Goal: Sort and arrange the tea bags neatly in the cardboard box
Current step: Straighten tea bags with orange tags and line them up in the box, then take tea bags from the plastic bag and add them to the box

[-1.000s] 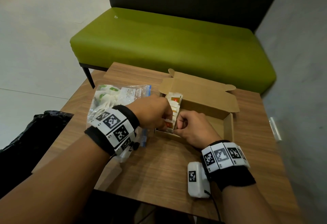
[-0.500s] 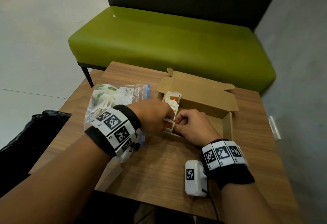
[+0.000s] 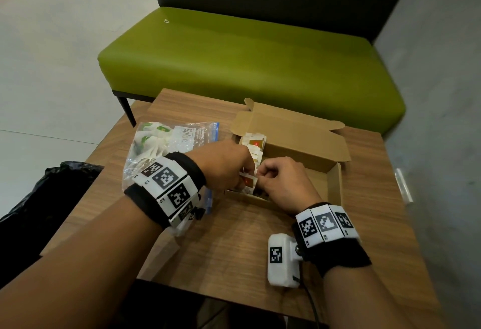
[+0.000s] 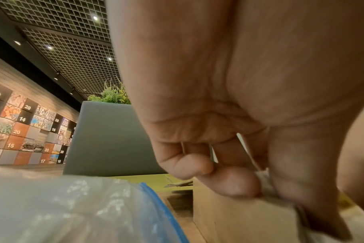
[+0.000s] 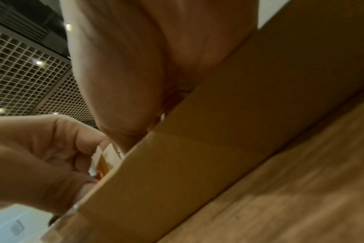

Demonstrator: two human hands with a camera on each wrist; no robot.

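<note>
A small wooden counter [image 3: 234, 237] is seen from above, with an open cardboard box [image 3: 334, 185] on it and a green bench [image 3: 247, 68] behind. A row of tea bags [image 3: 253, 150] is stood on edge along the left side of the box, white packets with red and orange labels; the right part of the box is seen bare. Compared with a second ago, both hands have been drawn closer together at the near end of the row, and the nearest packets, which were lying lower in the box, are now held up between them. The left hand [image 3: 226, 164] is curled, with its thumb and fingers pinched on the near packets, as is also shown in the left wrist view [image 4: 229, 164]. The right hand [image 3: 281, 185] is curled against the same packets from the other side; in the right wrist view a white and orange packet edge [image 5: 103, 160] is seen between the fingers just above the box wall [image 5: 197, 164]. It is judged that the near end of the row is being squared up and pressed into line. A clear zip bag [image 3: 166, 151] with more white and green packets is lying on the counter just left of the box, under the left wrist, so more sorting is likely left to do.
</note>
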